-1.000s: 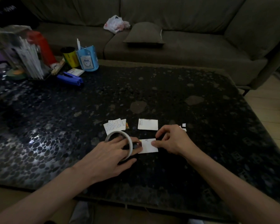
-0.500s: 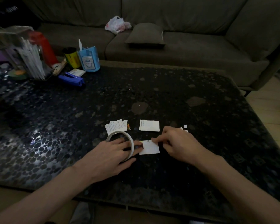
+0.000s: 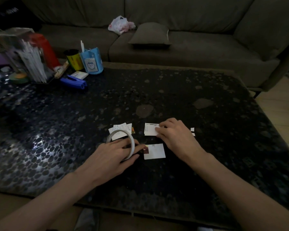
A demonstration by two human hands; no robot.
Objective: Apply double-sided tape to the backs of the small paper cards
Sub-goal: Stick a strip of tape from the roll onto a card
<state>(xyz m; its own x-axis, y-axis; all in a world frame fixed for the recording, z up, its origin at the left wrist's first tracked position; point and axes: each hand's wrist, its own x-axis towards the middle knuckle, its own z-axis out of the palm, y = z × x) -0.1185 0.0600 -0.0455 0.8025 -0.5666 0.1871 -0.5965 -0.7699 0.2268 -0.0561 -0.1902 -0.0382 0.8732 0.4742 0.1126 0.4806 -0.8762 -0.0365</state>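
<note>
My left hand [image 3: 117,154] grips the white ring of double-sided tape [image 3: 131,140]. The plain white paper card [image 3: 155,151] lies just right of its fingertips, long axis crosswise. Farther off, my right hand [image 3: 175,134], fingers bent, touches the printed white card [image 3: 149,130]; pinching or pressing, I cannot tell. The print is unreadable.

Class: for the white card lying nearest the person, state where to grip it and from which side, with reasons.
Pinch the near card at its right edge, approaching from the right. It lies flat on the table, so lift a corner; the left hand and tape roll crowd its left edge.
</note>
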